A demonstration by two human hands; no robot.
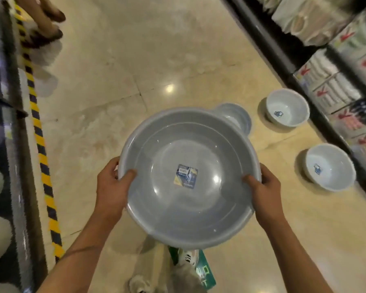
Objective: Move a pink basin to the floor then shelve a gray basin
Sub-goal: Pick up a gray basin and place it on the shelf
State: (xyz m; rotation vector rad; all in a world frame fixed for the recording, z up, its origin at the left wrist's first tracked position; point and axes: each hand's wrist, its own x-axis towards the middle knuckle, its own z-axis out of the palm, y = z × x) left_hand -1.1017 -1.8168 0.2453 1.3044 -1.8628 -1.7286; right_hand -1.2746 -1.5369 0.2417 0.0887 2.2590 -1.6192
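A large gray basin (188, 212) with a blue sticker in its bottom is held level above the floor, in the middle of the head view. My left hand (112, 187) grips its left rim, thumb inside. My right hand (262, 189) grips its right rim the same way. No pink basin shows in this view.
Three smaller pale basins sit on the tiled floor: one (236, 117) just behind the held basin, two (287, 108) (330, 166) by the right shelf (300, 60) of packaged goods. A shelf with yellow-black striped edging (40, 144) runs along the left. Another person's feet (49, 20) stand top left.
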